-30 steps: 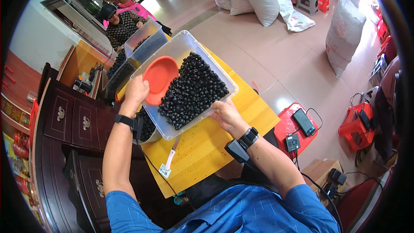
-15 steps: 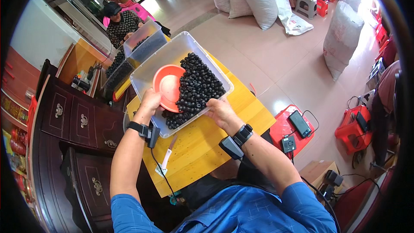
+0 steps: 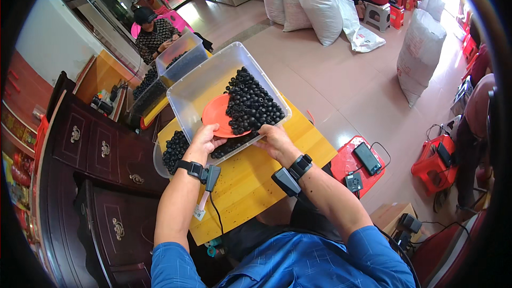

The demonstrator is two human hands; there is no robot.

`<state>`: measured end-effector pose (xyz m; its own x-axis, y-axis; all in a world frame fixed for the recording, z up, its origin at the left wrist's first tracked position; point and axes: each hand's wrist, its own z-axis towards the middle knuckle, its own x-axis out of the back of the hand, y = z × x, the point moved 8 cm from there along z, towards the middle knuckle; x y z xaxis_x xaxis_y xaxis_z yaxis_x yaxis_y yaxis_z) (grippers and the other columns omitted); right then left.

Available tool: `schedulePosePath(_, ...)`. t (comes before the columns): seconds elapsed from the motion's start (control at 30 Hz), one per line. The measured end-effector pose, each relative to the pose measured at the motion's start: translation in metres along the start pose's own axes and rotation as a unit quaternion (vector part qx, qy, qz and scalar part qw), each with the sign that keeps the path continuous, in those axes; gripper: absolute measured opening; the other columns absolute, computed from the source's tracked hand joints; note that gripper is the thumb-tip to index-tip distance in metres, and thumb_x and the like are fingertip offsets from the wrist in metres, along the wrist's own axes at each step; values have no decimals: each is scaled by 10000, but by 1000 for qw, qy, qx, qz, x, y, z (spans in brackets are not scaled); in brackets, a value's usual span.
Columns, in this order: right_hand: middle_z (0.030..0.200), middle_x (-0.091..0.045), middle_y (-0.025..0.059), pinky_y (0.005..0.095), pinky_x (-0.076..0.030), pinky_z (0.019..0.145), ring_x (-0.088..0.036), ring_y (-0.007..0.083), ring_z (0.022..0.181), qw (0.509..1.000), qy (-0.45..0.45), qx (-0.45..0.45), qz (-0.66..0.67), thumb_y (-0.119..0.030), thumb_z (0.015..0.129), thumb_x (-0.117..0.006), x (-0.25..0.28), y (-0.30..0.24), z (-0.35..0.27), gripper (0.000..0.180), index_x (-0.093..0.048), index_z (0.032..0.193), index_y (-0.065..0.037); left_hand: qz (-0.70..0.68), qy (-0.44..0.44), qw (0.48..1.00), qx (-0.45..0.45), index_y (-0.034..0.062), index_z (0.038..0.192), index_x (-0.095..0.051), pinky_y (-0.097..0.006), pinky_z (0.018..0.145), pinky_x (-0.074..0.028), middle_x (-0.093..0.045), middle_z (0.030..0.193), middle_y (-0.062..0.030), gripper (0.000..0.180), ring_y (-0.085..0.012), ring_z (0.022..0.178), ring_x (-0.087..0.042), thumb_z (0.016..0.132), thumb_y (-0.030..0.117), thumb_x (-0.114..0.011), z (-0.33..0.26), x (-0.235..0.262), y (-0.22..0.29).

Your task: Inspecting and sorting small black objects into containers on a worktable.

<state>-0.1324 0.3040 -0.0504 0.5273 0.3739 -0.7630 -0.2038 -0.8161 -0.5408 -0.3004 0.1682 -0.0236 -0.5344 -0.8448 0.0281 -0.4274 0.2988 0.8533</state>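
Observation:
A translucent plastic bin (image 3: 200, 77) rests tilted over the yellow table (image 3: 250, 189). In it lies a heap of small black round pieces (image 3: 253, 98), some with a hole in the end. An orange-red shallow bowl (image 3: 214, 112) is pushed under the heap's left side, partly covered by pieces. My left hand (image 3: 205, 138) is closed on the bowl's near rim, thumb on top. My right hand (image 3: 277, 143) grips the bin's near right wall, with its fingers partly hidden.
Left of the bin, a tub (image 3: 160, 165) holds more black pieces (image 3: 175, 152). A knife (image 3: 203, 200) lies partly behind my left forearm. Across the table a person (image 3: 154, 37) sits behind further bins (image 3: 184, 56). A red stool (image 3: 346, 154) with electronics stands at right; white sacks (image 3: 317, 8) stand beyond.
My left hand and the bowl have moved right and nearer, the bowl going under the pieces. The tub at left has come into view. My right hand keeps its grip.

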Motion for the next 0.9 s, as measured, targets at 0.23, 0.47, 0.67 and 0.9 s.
schedulePosePath(0.23, 1091, -629, 77, 509, -521, 903, -624, 251, 1006, 999, 26, -11, -27, 36, 790, -534, 4, -6, 5, 374, -554, 1140, -94, -93, 9, 995, -23, 112, 1243, -566, -433, 837, -538, -671, 1187, -84, 286, -246, 1042, -649, 961, 155, -546, -3, 4, 1)
schedulePosePath(0.47, 1276, -462, 133, 599, -453, 952, -503, 336, 1166, 997, -5, -34, -73, -46, 793, -603, 6, 2, 28, 657, -286, 1365, -109, -180, -29, 983, -15, 115, 1209, -583, -357, 718, -595, -689, 1117, -40, 239, -207, 944, -680, 972, 119, -552, -2, -1, 6)
schedulePosePath(0.67, 1314, -446, 149, 609, -441, 986, -447, 353, 1257, 995, -4, -36, -93, -83, 811, -630, 8, 3, 30, 649, -297, 1367, -76, -238, -54, 969, -20, 82, 1174, -596, -327, 683, -616, -689, 1092, -52, 208, -200, 881, -690, 977, 147, -574, -12, -9, 10)
schedulePosePath(0.9, 1225, -501, 143, 567, -476, 930, -530, 326, 1118, 994, 11, -10, -106, -104, 810, -640, 12, -4, 33, 596, -352, 1330, -69, -286, -92, 954, -8, 64, 1132, -621, -304, 601, -616, -722, 983, -84, 203, -217, 796, -704, 1008, 199, -534, -9, -20, 8)
